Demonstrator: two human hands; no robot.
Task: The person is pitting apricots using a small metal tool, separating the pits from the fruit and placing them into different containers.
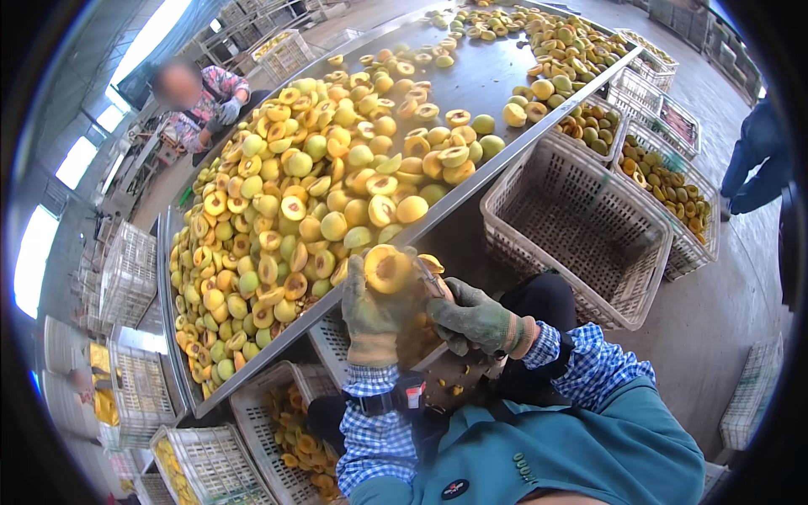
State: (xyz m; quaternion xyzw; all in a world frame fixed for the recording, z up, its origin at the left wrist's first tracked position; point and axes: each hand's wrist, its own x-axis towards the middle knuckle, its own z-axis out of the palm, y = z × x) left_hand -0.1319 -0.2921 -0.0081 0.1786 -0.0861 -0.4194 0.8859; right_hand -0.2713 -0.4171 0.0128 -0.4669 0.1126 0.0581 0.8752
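Observation:
My left hand [372,309], in a worn green work glove, holds a halved yellow peach [387,269] with its cut face turned up. Close on its right, my right hand [470,315], gloved alike, grips a pitting knife [434,280] with a metal blade and a light handle. Another cut peach piece [432,263] lies against the blade. Both hands are just off the near edge of a metal table [454,196], which bears a large heap of halved peaches [303,189]. A blur on the lens softens the area around the hands.
A bare plastic crate [568,233] stands at my right, with filled crates [669,183] beyond. A crate of peach pieces [259,435] stands below the table at left. Across the table sits a co-worker [196,107]; another person's legs [757,154] show at far right.

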